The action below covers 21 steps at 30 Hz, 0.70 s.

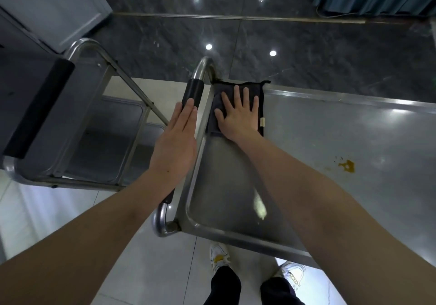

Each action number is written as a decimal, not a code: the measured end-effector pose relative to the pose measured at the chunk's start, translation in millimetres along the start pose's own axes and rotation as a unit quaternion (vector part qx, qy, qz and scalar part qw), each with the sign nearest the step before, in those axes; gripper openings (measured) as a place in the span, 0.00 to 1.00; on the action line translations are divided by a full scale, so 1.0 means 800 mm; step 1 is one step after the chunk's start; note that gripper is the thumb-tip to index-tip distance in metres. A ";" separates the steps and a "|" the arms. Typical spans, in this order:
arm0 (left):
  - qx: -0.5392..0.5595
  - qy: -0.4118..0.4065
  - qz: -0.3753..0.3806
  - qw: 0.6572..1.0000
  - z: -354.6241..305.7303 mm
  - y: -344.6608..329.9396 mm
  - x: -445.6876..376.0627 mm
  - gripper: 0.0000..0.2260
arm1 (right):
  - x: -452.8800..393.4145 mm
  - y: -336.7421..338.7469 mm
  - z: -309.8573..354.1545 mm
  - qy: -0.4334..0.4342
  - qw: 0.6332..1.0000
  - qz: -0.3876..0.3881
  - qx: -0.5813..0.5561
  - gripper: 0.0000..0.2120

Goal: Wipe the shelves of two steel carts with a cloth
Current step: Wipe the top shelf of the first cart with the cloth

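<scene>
Flat right hand (238,113) presses cloth (236,106) at top shelf (318,139) corner; left hand (175,144) open on handle (192,94).
Stain (346,165) remains; second cart (77,120) seems undone.

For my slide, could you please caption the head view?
Right hand presses dark cloth flat on steel cart shelf; left hand rests on handle.

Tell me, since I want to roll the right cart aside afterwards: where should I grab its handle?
Grip the handle on its black padded sleeve, coming from above and wrapping the fingers around it. The bar runs along the cart's left end, clear of the shelf edge, and the left hand already rests flat there.
</scene>
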<state>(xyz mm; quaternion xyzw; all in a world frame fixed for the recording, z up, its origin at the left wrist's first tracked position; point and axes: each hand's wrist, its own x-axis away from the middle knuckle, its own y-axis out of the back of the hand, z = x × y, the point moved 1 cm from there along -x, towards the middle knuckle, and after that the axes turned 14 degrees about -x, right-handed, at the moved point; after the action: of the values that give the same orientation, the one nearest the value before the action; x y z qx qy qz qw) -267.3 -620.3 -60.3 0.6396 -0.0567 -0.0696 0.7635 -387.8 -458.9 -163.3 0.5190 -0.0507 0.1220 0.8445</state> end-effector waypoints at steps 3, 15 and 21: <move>0.033 0.006 0.005 0.999 -0.001 0.001 -0.003 0.33 | 0.044 -0.011 0.007 0.035 0.999 0.008 0.003 0.34; 0.013 -0.012 -0.027 0.999 0.001 0.002 -0.002 0.30 | 0.303 -0.069 -0.005 0.090 0.995 0.045 0.022 0.33; 0.012 -0.001 -0.018 1.000 -0.003 0.016 0.003 0.29 | 0.355 -0.033 -0.106 0.016 0.999 -0.008 0.052 0.33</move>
<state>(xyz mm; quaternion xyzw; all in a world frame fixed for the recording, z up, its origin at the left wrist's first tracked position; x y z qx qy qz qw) -264.3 -615.9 -47.9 0.6493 -0.0466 -0.0838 0.7544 -110.2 -351.3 -164.7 0.5605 -0.0270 0.1260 0.8181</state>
